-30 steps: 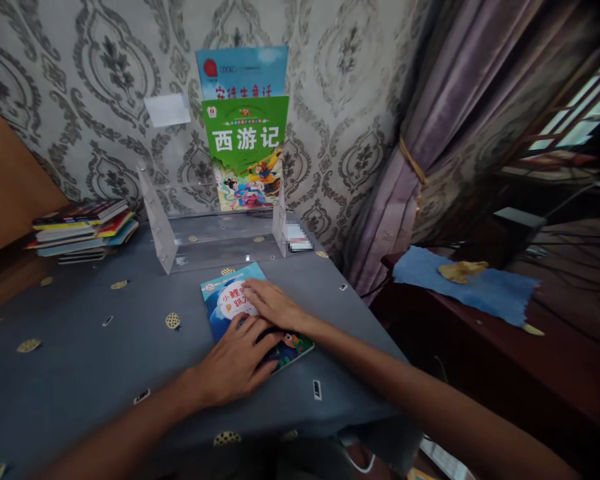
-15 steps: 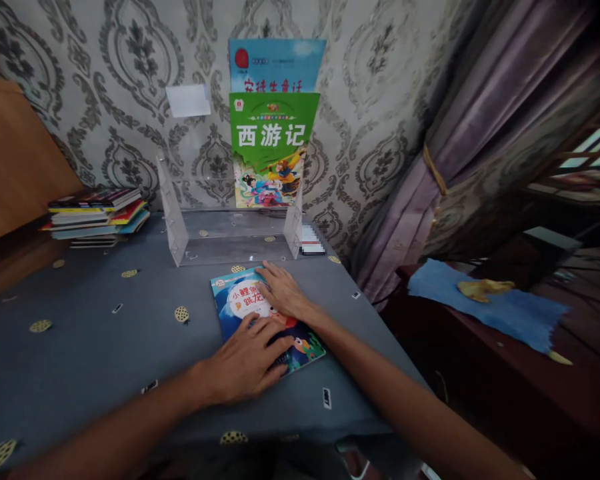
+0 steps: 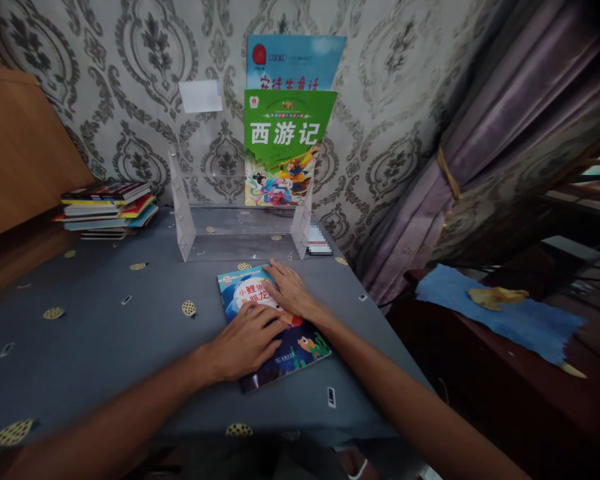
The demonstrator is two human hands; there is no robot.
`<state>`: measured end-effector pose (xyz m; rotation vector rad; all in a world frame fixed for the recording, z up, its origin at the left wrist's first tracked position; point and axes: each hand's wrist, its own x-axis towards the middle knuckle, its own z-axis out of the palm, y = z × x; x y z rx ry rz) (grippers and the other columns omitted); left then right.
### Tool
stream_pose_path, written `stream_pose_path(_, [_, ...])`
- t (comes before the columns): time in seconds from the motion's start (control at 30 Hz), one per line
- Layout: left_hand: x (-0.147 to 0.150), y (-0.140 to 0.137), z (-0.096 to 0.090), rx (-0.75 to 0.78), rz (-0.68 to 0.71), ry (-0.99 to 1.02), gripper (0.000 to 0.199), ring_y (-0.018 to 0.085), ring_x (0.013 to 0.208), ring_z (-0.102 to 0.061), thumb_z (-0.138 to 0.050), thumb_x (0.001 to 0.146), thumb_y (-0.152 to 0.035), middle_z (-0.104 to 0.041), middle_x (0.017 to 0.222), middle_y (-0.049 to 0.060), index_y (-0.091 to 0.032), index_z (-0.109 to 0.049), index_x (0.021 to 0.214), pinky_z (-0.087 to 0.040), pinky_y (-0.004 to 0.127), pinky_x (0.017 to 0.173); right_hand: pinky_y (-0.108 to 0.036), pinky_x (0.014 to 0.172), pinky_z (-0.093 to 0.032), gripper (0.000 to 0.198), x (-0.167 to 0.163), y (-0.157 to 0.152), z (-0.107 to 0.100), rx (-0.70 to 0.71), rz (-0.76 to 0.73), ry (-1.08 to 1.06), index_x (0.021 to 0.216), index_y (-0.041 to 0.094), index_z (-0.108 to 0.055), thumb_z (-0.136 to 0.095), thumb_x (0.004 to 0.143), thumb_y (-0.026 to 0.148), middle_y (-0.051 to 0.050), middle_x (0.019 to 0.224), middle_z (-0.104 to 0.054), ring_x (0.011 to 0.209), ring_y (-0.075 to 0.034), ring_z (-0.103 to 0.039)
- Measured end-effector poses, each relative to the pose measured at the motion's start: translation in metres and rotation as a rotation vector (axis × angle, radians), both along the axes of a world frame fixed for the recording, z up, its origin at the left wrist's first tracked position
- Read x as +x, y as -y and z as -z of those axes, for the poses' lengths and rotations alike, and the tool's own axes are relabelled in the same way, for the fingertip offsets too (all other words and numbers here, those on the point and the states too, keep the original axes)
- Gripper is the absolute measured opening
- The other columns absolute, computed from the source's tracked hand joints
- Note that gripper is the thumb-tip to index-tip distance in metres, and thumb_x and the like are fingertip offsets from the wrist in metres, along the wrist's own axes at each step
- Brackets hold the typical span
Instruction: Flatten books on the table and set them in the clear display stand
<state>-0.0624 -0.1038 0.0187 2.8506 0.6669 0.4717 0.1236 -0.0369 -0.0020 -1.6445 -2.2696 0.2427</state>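
A blue picture book (image 3: 290, 359) with a fish on its cover lies flat and slightly turned on the table. My left hand (image 3: 247, 341) rests across its left and middle part, fingers stretched out. Higher up on the cover, toward its top right corner, lies my right hand (image 3: 290, 290), also with fingers extended. Both palms touch the book without gripping it, and they hide part of the red title. Beyond it stands a clear acrylic rack (image 3: 240, 248), holding a green book (image 3: 285, 147) upright, with a light blue book (image 3: 297, 60) behind it.
A stack of books (image 3: 107, 207) sits at the back left by a wooden cabinet (image 3: 25, 153). A phone-like item (image 3: 320, 241), blurred out, lies right of the rack. On a dark surface at right is a blue cloth (image 3: 545, 320). The patterned tablecloth (image 3: 145, 340) covers the table.
My left hand has slid up across the cover, uncovering more of its lower edge. My right hand stays near the top. The whole view has shifted slightly.
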Motion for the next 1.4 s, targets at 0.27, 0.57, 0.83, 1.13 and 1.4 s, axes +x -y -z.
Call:
stream_pose_path(0.27, [-0.017,-0.030,0.005,0.080,-0.384,-0.078,0.030,0.030,0.125,-0.051,-0.045,0.100,-0.024,-0.061,0.130,0.013,-0.019,-0.061,0.125,-0.038,0.056,0.107,-0.049,0.118,-0.033,0.048,0.004,0.004,0.004,0.014,0.010,0.023,0.145,0.013,-0.050,-0.044,0.101,0.034,-0.019,0.157,-0.041,0.144,-0.028,-0.043])
stream_pose_path(0.57, [-0.035,-0.055,0.029,-0.043,-0.558,0.150,0.036,0.034,0.140,-0.040,-0.046,0.098,-0.028,-0.041,0.150,0.020,-0.015,-0.059,0.128,-0.038,0.051,0.113,-0.050,0.119,-0.032,0.052,-0.001,0.029,-0.004,-0.026,0.027,0.156,0.148,0.009,-0.046,-0.038,0.102,0.032,-0.020,0.158,-0.039,0.145,-0.031,-0.040])
stream_pose_path(0.83, [-0.036,-0.070,0.026,-0.435,-0.603,0.689,0.042,0.031,0.146,-0.035,-0.059,0.084,-0.019,-0.047,0.145,0.014,-0.021,-0.054,0.125,-0.032,0.052,0.118,-0.051,0.117,-0.037,0.051,-0.002,0.029,0.016,0.067,0.030,0.074,0.144,0.008,-0.051,-0.039,0.100,0.031,-0.022,0.155,-0.043,0.145,-0.033,-0.039])
stream_pose_path(1.13, [-0.030,-0.076,0.009,-1.390,-0.741,1.419,0.022,0.019,0.085,-0.074,-0.063,0.086,-0.007,-0.075,0.092,0.009,-0.015,-0.063,0.107,-0.060,0.031,0.082,-0.054,0.118,-0.035,0.053,0.004,0.029,0.019,0.052,-0.001,-0.064,0.143,0.007,-0.050,-0.038,0.099,0.033,-0.024,0.156,-0.040,0.146,-0.036,-0.037])
stream_pose_path(1.4, [-0.012,-0.050,-0.006,-1.680,-0.740,1.266,0.019,0.021,0.077,-0.076,-0.054,0.097,-0.013,-0.078,0.094,0.013,-0.010,-0.070,0.107,-0.064,0.033,0.076,-0.056,0.119,-0.034,0.055,0.010,0.035,0.019,0.023,0.001,-0.242,0.148,0.016,-0.046,-0.036,0.101,0.045,-0.018,0.160,-0.037,0.147,-0.034,-0.036])
